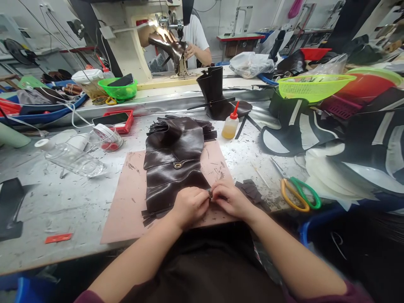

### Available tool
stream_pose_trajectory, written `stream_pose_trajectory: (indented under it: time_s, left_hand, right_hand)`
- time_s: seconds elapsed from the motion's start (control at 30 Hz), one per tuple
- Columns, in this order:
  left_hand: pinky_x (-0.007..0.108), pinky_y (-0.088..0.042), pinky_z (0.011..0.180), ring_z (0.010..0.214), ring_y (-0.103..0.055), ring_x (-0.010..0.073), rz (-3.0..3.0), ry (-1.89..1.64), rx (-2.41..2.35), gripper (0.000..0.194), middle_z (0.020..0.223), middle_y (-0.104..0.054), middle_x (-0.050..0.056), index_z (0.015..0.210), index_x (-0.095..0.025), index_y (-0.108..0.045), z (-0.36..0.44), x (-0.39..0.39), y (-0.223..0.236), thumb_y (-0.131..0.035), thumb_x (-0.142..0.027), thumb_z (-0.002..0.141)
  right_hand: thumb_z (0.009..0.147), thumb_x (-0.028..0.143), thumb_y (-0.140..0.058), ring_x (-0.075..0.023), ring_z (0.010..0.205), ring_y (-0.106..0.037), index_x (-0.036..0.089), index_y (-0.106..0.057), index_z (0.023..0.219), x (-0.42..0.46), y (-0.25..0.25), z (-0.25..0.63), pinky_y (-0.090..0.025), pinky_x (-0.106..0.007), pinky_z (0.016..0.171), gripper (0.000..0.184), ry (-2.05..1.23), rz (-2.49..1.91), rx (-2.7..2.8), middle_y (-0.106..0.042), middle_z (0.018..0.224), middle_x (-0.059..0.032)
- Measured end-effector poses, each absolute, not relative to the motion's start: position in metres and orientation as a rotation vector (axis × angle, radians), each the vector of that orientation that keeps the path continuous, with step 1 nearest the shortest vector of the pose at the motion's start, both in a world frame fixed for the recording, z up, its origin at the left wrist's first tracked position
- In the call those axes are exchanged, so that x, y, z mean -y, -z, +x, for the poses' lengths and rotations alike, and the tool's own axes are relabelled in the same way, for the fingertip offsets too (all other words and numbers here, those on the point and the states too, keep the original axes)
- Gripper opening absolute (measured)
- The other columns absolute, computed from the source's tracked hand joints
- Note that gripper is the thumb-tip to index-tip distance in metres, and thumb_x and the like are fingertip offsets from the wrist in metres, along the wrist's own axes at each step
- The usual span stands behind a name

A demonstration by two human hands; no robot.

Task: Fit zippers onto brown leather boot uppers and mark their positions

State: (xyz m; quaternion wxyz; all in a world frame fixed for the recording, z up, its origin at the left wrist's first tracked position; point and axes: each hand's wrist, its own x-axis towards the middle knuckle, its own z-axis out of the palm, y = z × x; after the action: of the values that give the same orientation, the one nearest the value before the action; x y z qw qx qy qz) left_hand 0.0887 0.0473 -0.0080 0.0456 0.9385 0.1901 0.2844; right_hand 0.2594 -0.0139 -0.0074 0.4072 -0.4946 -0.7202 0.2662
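Observation:
A dark brown leather boot upper [175, 147] lies in front of me on a pink board [126, 189], with a small metal buckle near its middle. Both of my hands meet at its lower right corner. My left hand [192, 204] is closed, its fingers pinched on the edge there. Close beside it, my right hand [232, 198] pinches too, thumb against fingertips. What sits between the fingertips is too small to make out. Dark leather strips [251, 191] lie just right of my right hand, and more stick out beneath the upper.
Scissors [296, 193] with orange and green handles lie at the right. A glue bottle [230, 124] and a brown boot [216, 92] stand beyond the board. A clear bottle [72, 160] lies left. Across the table, a person works at a sewing machine [126, 38].

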Motion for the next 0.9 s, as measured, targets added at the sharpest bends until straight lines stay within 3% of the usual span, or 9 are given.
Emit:
stream_pose_trajectory:
  time_s: [0.1,0.23,0.33,0.4,0.47,0.53,0.6,0.73,0.9]
  left_hand:
    - [0.026,-0.047,0.061,0.066,-0.060,0.0140,2.861,-0.848,-0.598,0.019,0.069,-0.065,0.003,0.070,-0.017,-0.059,0.090,-0.047,0.009,-0.042,-0.014,0.079]
    - [0.029,-0.048,0.059,0.066,-0.060,0.0161,2.872,-0.828,-0.576,0.014,0.077,-0.066,0.006,0.078,-0.015,-0.057,0.087,-0.040,0.002,-0.045,-0.023,0.078]
    - [0.032,-0.050,0.071,0.080,-0.061,0.0192,2.881,-0.883,-0.519,0.025,0.093,-0.066,0.010,0.089,-0.014,-0.054,0.067,-0.038,-0.013,-0.052,-0.036,0.077]
    - [0.033,-0.048,0.079,0.089,-0.061,0.0202,2.872,-0.984,-0.714,0.022,0.097,-0.065,0.010,0.091,-0.014,-0.053,0.041,-0.043,-0.021,-0.053,-0.033,0.080]
    - [0.034,-0.049,0.076,0.086,-0.061,0.0214,2.846,-0.971,-1.162,0.020,0.092,-0.065,0.011,0.091,-0.014,-0.054,0.011,-0.052,-0.023,-0.049,-0.031,0.084]
    - [0.039,-0.048,0.075,0.086,-0.061,0.0256,2.794,-0.718,-1.539,0.031,0.094,-0.065,0.013,0.096,-0.012,-0.056,-0.018,-0.060,-0.018,-0.042,-0.039,0.087]
    - [0.044,-0.046,0.083,0.099,-0.058,0.0306,2.701,-0.526,-1.681,0.042,0.107,-0.062,0.017,0.102,-0.011,-0.056,-0.039,-0.063,-0.009,-0.040,-0.046,0.086]
    - [0.051,-0.038,0.095,0.115,-0.048,0.0341,2.287,-0.682,-1.660,0.047,0.121,-0.056,0.016,0.109,-0.015,-0.056,-0.052,-0.061,0.006,-0.047,-0.050,0.080]
    - [0.038,-0.050,0.082,0.099,-0.060,0.0238,1.922,-0.903,-1.402,0.044,0.107,-0.065,0.009,0.113,-0.018,-0.055,-0.051,-0.061,-0.009,-0.040,-0.049,0.086]
  right_hand:
    - [0.079,0.024,-0.051,-0.0196,0.086,-0.057,0.022,-0.046,0.070,0.025,0.003,0.266,-0.047,-0.037,0.076,0.010,-0.894,-1.257,1.548,-0.062,0.089,-0.0066]
    - [0.075,0.042,-0.060,-0.0191,0.071,-0.059,0.022,-0.054,0.074,0.055,-0.016,0.288,-0.048,-0.035,0.068,0.020,-1.250,-1.377,1.332,-0.061,0.068,-0.0020]
    - [0.081,0.047,-0.052,-0.0216,0.081,-0.061,0.021,-0.066,0.072,0.071,-0.032,0.302,-0.047,-0.038,0.077,0.031,-1.377,-1.396,1.571,-0.066,0.086,-0.0083]
    - [0.084,0.049,-0.045,-0.0242,0.097,-0.058,0.021,-0.070,0.075,0.067,-0.037,0.303,-0.044,-0.038,0.084,0.039,-1.331,-1.436,1.644,-0.062,0.108,-0.0107]
    - [0.085,0.049,-0.042,-0.0248,0.105,-0.055,0.022,-0.070,0.084,0.049,-0.035,0.295,-0.042,-0.038,0.089,0.039,-1.200,-1.540,1.590,-0.059,0.115,-0.0093]
    - [0.085,0.048,-0.040,-0.0242,0.100,-0.056,0.022,-0.067,0.087,0.018,-0.030,0.278,-0.041,-0.039,0.089,0.038,-1.088,-1.625,1.516,-0.064,0.102,-0.0073]
    - [0.085,0.046,-0.039,-0.0230,0.084,-0.059,0.020,-0.064,0.078,-0.018,-0.027,0.255,-0.045,-0.039,0.081,0.036,-1.053,-1.643,1.497,-0.064,0.083,-0.0048]
    - [0.081,0.040,-0.046,-0.0177,0.073,-0.055,0.020,-0.051,0.073,-0.069,-0.052,0.203,-0.046,-0.032,0.070,0.022,-0.970,-1.514,1.543,-0.056,0.072,0.0000]
    - [0.082,0.034,-0.049,-0.0172,0.086,-0.054,0.021,-0.050,0.078,-0.059,-0.112,0.171,-0.043,-0.032,0.080,0.013,-0.552,-1.003,1.697,-0.056,0.088,-0.0031]
